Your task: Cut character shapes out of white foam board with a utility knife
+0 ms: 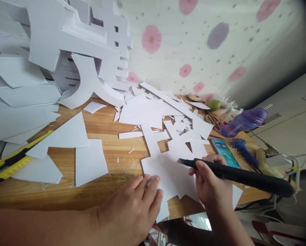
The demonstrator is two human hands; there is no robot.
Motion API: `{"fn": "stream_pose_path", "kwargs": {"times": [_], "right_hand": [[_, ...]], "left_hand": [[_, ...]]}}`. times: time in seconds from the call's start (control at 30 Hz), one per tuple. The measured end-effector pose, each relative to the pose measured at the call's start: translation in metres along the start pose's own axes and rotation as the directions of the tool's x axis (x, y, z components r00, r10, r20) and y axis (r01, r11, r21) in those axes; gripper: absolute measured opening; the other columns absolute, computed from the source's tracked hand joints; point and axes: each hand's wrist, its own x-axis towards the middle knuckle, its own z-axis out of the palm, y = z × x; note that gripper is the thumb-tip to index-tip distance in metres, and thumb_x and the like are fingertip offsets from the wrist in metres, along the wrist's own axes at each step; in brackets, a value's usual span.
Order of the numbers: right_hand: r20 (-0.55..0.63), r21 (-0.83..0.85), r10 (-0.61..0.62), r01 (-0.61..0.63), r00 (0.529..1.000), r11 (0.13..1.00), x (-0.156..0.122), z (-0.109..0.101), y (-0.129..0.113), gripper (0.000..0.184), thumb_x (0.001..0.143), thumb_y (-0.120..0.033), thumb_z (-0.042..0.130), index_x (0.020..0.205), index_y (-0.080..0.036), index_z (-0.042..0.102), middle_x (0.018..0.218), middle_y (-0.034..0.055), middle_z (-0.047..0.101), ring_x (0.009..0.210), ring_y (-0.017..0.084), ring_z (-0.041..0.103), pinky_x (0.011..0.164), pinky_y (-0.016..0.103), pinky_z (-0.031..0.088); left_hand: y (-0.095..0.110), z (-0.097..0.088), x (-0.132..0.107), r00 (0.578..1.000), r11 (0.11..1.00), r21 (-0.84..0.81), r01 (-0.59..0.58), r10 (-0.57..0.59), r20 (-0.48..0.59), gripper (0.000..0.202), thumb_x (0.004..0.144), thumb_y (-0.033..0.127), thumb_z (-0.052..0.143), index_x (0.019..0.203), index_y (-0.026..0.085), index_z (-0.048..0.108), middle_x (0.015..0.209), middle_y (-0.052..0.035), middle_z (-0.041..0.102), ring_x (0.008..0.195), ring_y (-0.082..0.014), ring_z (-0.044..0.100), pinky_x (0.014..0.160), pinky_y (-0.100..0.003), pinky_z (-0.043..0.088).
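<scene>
A white foam board piece (168, 171) with cut-out notches lies near the table's front edge. My left hand (137, 205) rests on its left side with the fingers stretched out flat, holding nothing. My right hand (211, 181) is closed round a long black pen-shaped tool (235, 172), gripped close to its narrow end. The tool's dark tip points left above the board; whether it touches the surface I cannot tell. Its thick rear end sticks out to the right. More white cut pieces (142, 111) lie behind the board.
A white foam board model (86, 37) stands at the back left. A yellow and black utility knife (17, 160) lies at left among loose pieces (91, 162). At right are a phone (226, 153), a purple bottle (242, 121), red-handled scissors (214, 121), a blue tool (247, 152) and cables.
</scene>
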Motion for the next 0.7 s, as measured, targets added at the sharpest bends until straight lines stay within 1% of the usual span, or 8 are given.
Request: {"fn": "stream_pose_path", "kwargs": {"times": [0.07, 0.13, 0.2, 0.27, 0.33, 0.43, 0.57, 0.7], "right_hand": [[0.024, -0.1, 0.002, 0.0, 1.0, 0.995, -0.005, 0.0, 0.004, 0.028, 0.071, -0.03, 0.081, 0.086, -0.022, 0.059, 0.053, -0.0053, 0.059, 0.044, 0.013, 0.058, 0.036, 0.019, 0.036], [0.06, -0.208, -0.013, 0.025, 0.998, 0.978, -0.011, 0.001, 0.007, 0.028, 0.073, -0.034, 0.078, 0.093, -0.021, 0.063, 0.056, -0.0032, 0.062, 0.044, 0.012, 0.057, 0.035, 0.019, 0.036], [0.086, -0.29, -0.041, 0.065, 0.995, 0.955, -0.016, 0.002, 0.009, 0.025, 0.076, -0.036, 0.075, 0.093, -0.02, 0.065, 0.056, -0.0035, 0.061, 0.042, 0.01, 0.052, 0.036, 0.02, 0.039], [0.098, -0.342, -0.068, 0.098, 0.993, 0.935, -0.019, 0.002, 0.011, 0.02, 0.078, -0.036, 0.072, 0.089, -0.02, 0.065, 0.052, -0.0053, 0.057, 0.039, 0.009, 0.048, 0.036, 0.019, 0.038], [0.104, -0.372, -0.106, 0.137, 0.989, 0.918, -0.02, 0.001, 0.014, 0.019, 0.079, -0.036, 0.071, 0.086, -0.021, 0.063, 0.049, -0.0063, 0.054, 0.038, 0.009, 0.047, 0.036, 0.02, 0.039], [0.102, -0.442, -0.154, 0.183, 0.983, 0.878, -0.021, 0.001, 0.016, 0.022, 0.078, -0.039, 0.071, 0.089, -0.021, 0.063, 0.054, -0.0037, 0.06, 0.044, 0.013, 0.055, 0.041, 0.023, 0.044], [0.133, -0.537, -0.164, 0.21, 0.977, 0.817, -0.022, 0.002, 0.016, 0.027, 0.077, -0.043, 0.071, 0.092, -0.022, 0.063, 0.061, -0.0004, 0.066, 0.05, 0.017, 0.062, 0.044, 0.027, 0.049], [0.141, -0.554, -0.155, 0.208, 0.978, 0.806, -0.024, 0.005, 0.014, 0.026, 0.078, -0.042, 0.07, 0.093, -0.022, 0.063, 0.064, 0.0001, 0.068, 0.052, 0.017, 0.064, 0.047, 0.028, 0.051]], "left_hand": [[0.0, -0.001, 0.002, 1.0, 1.0, -0.016, 0.011, -0.012, -0.012, 0.033, 0.095, 0.035, 0.047, 0.123, 0.02, 0.057, 0.125, -0.01, 0.064, 0.109, -0.026, 0.061, 0.099, -0.043, 0.033], [0.0, -0.002, 0.002, 1.0, 1.0, -0.019, 0.012, -0.012, -0.026, 0.034, 0.095, 0.036, 0.046, 0.123, 0.021, 0.058, 0.123, -0.0097, 0.065, 0.11, -0.0273, 0.06, 0.102, -0.046, 0.029], [0.001, -0.002, 0.002, 0.999, 1.0, -0.005, 0.0, 0.0, -0.039, 0.035, 0.095, 0.036, 0.046, 0.121, 0.019, 0.061, 0.124, -0.0112, 0.065, 0.112, -0.029, 0.058, 0.105, -0.049, 0.025], [0.001, 0.0, 0.002, 0.999, 1.0, 0.013, -0.006, 0.007, -0.031, 0.035, 0.094, 0.037, 0.047, 0.118, 0.018, 0.064, 0.125, -0.0114, 0.064, 0.114, -0.0295, 0.058, 0.107, -0.05, 0.024], [0.001, 0.003, 0.001, 0.999, 1.0, 0.016, -0.016, 0.016, -0.027, 0.036, 0.093, 0.038, 0.05, 0.119, 0.018, 0.064, 0.126, -0.0118, 0.064, 0.114, -0.0298, 0.057, 0.107, -0.05, 0.023], [0.002, 0.005, -0.001, 0.999, 0.999, 0.006, -0.036, 0.036, -0.023, 0.041, 0.09, 0.041, 0.054, 0.121, 0.017, 0.063, 0.128, -0.0144, 0.062, 0.114, -0.0312, 0.058, 0.107, -0.05, 0.024], [0.002, 0.003, -0.001, 0.999, 0.999, 0.007, -0.039, 0.039, -0.03, 0.043, 0.088, 0.042, 0.056, 0.121, 0.017, 0.063, 0.128, -0.0155, 0.062, 0.112, -0.0316, 0.059, 0.105, -0.048, 0.025], [0.002, 0.002, 0.001, 0.998, 1.0, 0.005, -0.027, 0.027, -0.049, 0.041, 0.088, 0.043, 0.057, 0.119, 0.017, 0.065, 0.127, -0.015, 0.063, 0.111, -0.0311, 0.06, 0.104, -0.047, 0.026]]}}
